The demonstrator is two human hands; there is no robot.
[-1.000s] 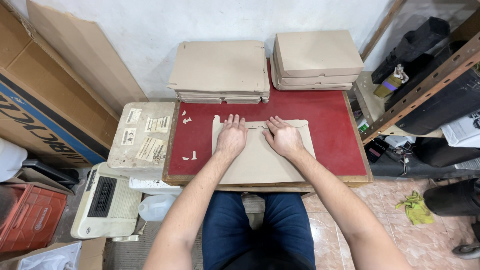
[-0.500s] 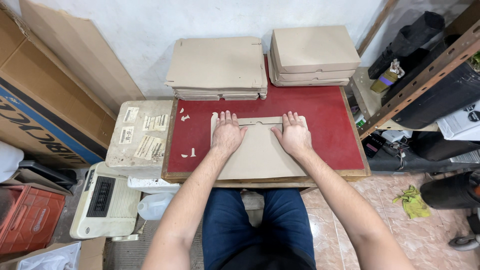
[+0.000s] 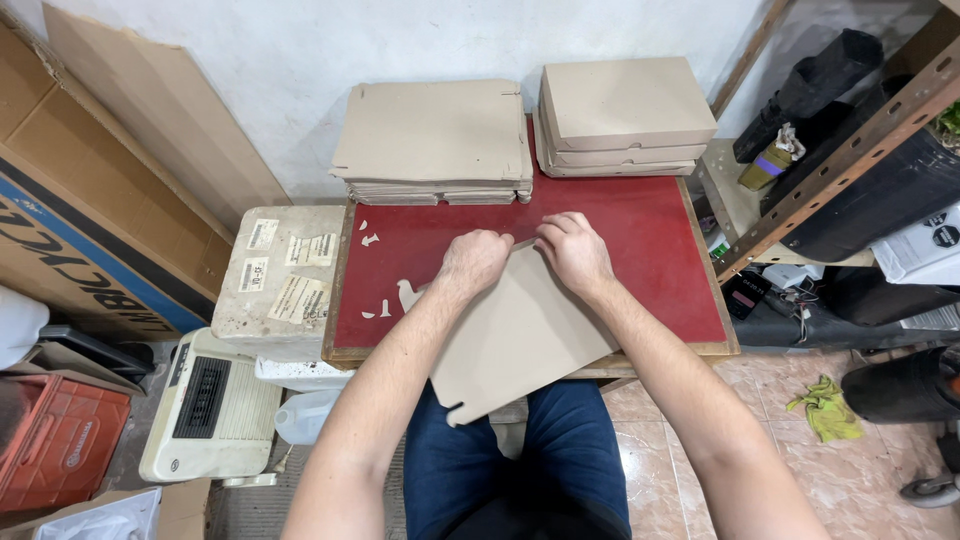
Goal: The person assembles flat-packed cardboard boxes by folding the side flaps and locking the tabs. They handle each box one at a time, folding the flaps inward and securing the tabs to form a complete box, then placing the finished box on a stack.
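A flat tan cardboard sheet [image 3: 520, 335] lies tilted across the red tabletop [image 3: 650, 260], its near end hanging over the front edge above my lap. My left hand [image 3: 473, 262] grips the sheet's far edge with curled fingers. My right hand [image 3: 572, 252] holds the same far edge just to the right. Small cardboard scraps [image 3: 405, 297] lie on the red surface to the left of my left hand.
A stack of flat cardboard blanks [image 3: 435, 140] and a pile of folded boxes [image 3: 622, 120] sit at the table's back. A white block with labels [image 3: 280, 280] stands left. Big cartons [image 3: 90, 200] lean at far left, metal shelving [image 3: 850, 150] at right.
The sheet lay flat and square on the table under both palms. Now both hands grip its far edge and it has turned and slid toward me, overhanging the front edge.
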